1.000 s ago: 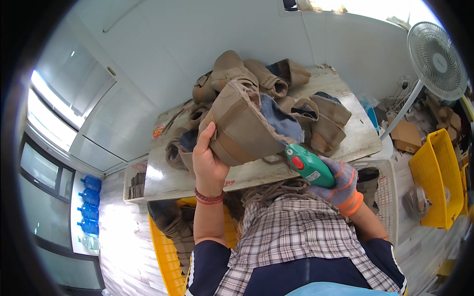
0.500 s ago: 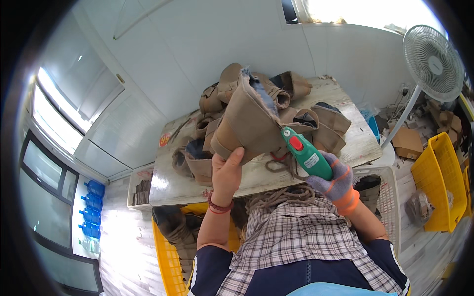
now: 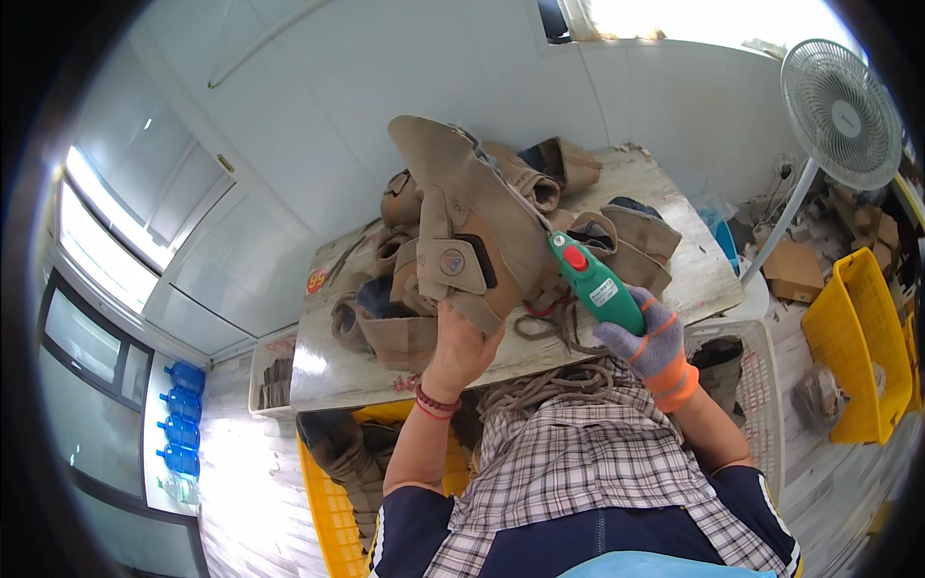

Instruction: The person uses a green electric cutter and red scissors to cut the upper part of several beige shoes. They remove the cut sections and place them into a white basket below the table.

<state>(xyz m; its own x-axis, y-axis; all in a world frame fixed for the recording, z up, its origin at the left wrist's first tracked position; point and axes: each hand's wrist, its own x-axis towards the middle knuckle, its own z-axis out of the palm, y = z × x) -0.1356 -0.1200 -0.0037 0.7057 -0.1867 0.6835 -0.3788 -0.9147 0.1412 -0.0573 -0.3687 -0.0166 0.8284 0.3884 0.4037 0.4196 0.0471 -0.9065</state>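
Note:
My bare left hand [image 3: 461, 354], with a red bracelet at its wrist, grips the lower part of a tan boot upper [image 3: 515, 260]. The boot upper stands tilted above the table, a strap tab with a round emblem turned toward me. In a grey and orange glove, my right hand [image 3: 657, 347] is closed round a green handheld power tool [image 3: 602, 294] with a red button. The tool's tip meets or nearly meets the right edge of the boot upper. Several more tan boot uppers [image 3: 638, 236] with dark lining lie heaped on the table behind.
The worn wooden table [image 3: 708, 241] stands against a white wall. Cords [image 3: 549, 387] lie across my plaid apron. A yellow crate [image 3: 323, 496] and a white basket [image 3: 766, 395] flank me. A standing fan [image 3: 846, 120] and yellow baskets [image 3: 848, 347] are to the right.
My left hand has turned the boot upper, so its strap side and rising flap now show. The tool has stayed at its right edge, nearly in place.

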